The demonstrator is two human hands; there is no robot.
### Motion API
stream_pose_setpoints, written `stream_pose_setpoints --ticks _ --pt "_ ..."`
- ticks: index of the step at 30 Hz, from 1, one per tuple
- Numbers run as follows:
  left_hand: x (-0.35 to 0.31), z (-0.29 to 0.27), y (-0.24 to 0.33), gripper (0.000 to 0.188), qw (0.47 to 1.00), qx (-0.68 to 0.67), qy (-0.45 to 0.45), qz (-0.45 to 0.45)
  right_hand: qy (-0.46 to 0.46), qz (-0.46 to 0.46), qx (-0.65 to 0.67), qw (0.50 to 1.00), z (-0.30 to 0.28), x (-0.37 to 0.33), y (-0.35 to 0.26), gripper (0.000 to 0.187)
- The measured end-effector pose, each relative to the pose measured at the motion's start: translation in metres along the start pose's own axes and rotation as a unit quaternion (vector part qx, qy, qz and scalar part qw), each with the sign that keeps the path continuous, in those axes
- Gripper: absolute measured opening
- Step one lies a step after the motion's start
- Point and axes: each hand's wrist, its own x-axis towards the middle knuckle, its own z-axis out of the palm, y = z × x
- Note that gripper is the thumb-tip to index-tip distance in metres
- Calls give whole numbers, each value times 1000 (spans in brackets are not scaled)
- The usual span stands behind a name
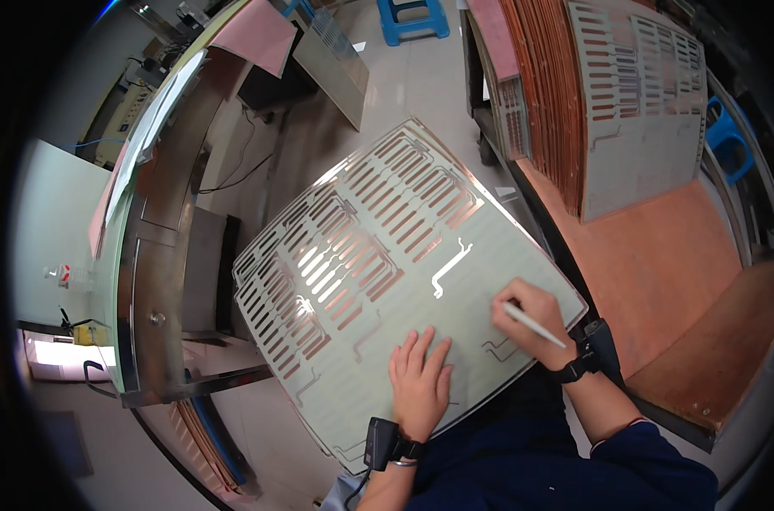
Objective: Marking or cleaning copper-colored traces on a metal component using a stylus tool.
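A large pale green circuit board panel (480,332) with shiny copper strips lies across my lap, its far corner pointing away from me. My left hand (419,383) rests on its near part, fingers stretched out over the bare green surface. At the panel's right side my right hand (532,319) is closed around a slim white pen-like tool (533,324), whose back end slants toward my wrist. The tool's tip is hidden by my fingers, so I cannot tell whether it touches the panel.
On the right, a copper-coloured shelf (651,264) bears a stack of upright panels (544,94), with a patterned one (642,162) facing me. A metal-fronted desk (161,255) stands at the left. Further off are a leaning board (340,77) and a blue stool (414,21).
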Motion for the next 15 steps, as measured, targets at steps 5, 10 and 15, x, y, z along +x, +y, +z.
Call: stream_pose_setpoints --ticks 5,10,15 --pt "-16 -32 -63 42 983 26 110 -146 46 -78 34 995 6 0 -8 14" --pt "-67 -66 -157 44 950 77 176 -247 -25 -195 -34 980 19 2 -10 21" --pt "-82 -71 -187 46 926 4 219 -308 136 -79 -131 979 -25 6 26 23"
